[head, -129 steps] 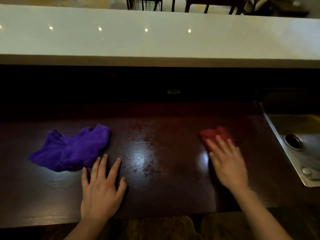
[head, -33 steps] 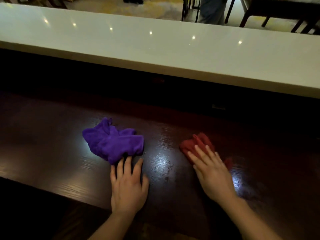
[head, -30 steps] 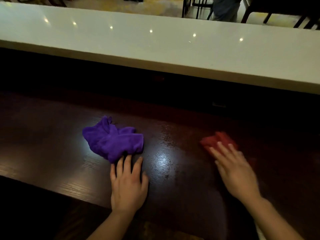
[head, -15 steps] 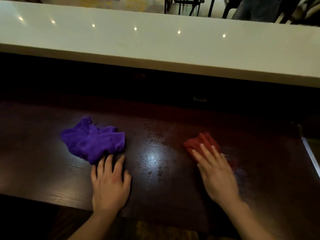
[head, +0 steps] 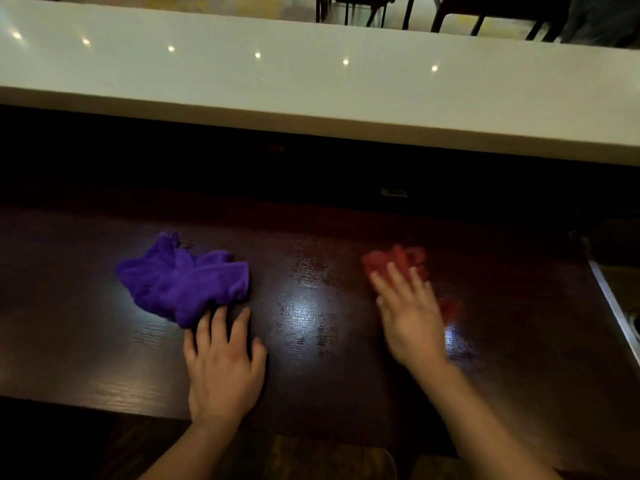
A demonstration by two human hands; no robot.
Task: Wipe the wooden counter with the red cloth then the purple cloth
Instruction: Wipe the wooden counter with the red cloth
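The dark wooden counter [head: 304,372] runs across the view, glossy with a light patch in the middle. My right hand [head: 408,311] lies flat on the red cloth [head: 388,259], pressing it to the wood; the hand and cloth are motion-blurred, and part of the cloth shows past the hand's right side. The purple cloth [head: 183,282] lies crumpled to the left. My left hand [head: 223,365] rests flat on the counter with fingers apart, its fingertips touching the purple cloth's near edge.
A raised white bar top [head: 311,84] runs along the far side above a dark recess. The metal rim of a sink [head: 613,306] shows at the right edge. Chair legs [head: 363,10] stand beyond the bar top.
My right hand has been sliding the red cloth left and right over the counter. My left hand has stayed flat by the purple cloth. The view has shifted sideways.
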